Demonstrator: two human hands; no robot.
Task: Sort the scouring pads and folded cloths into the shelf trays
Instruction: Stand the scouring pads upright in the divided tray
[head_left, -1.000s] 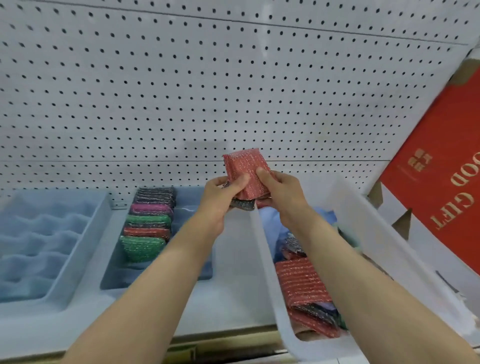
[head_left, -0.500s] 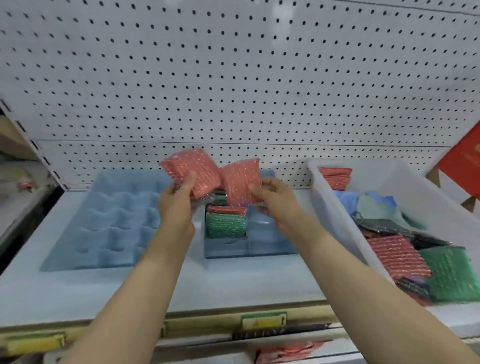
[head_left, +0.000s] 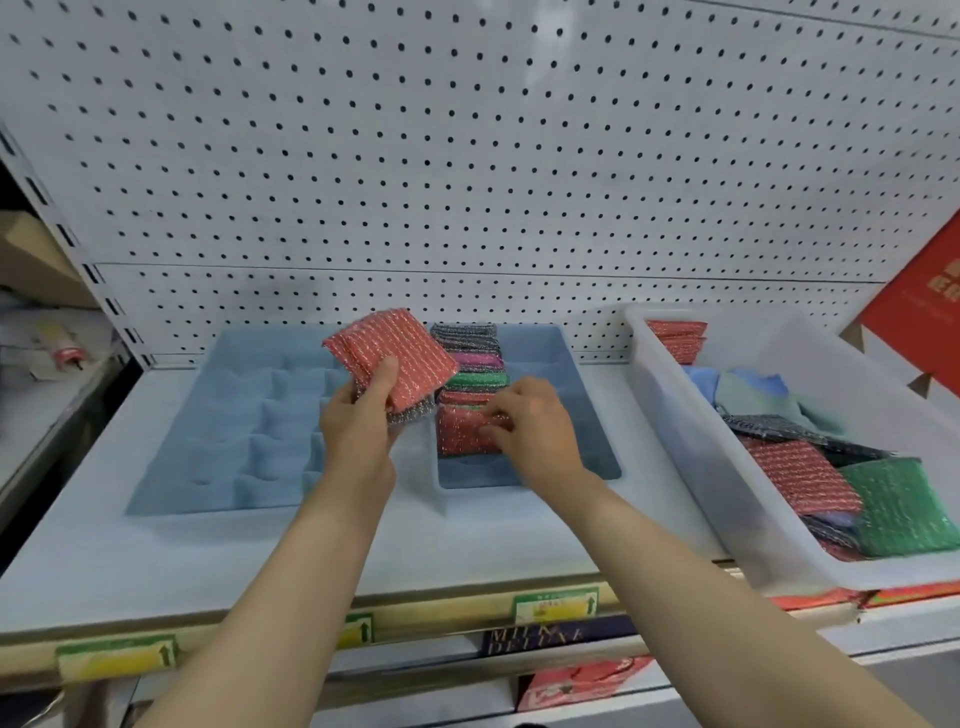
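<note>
Fingers (head_left: 497, 415) of the right hand (head_left: 540, 434) curl onto the front red scouring pad (head_left: 460, 434), at the near end of the pad row (head_left: 470, 358) in the blue tray (head_left: 576, 374). Left hand (head_left: 358, 426) pinches a second red scouring pad (head_left: 389, 358), thumb on top, above the tray's left edge. More pads lie in the white bin (head_left: 670, 415).

Left hand (head_left: 358, 423) holds a red pad (head_left: 392, 358) aloft; right hand (head_left: 535, 431) presses another red pad (head_left: 462, 434) into the blue tray (head_left: 566, 364).
</note>
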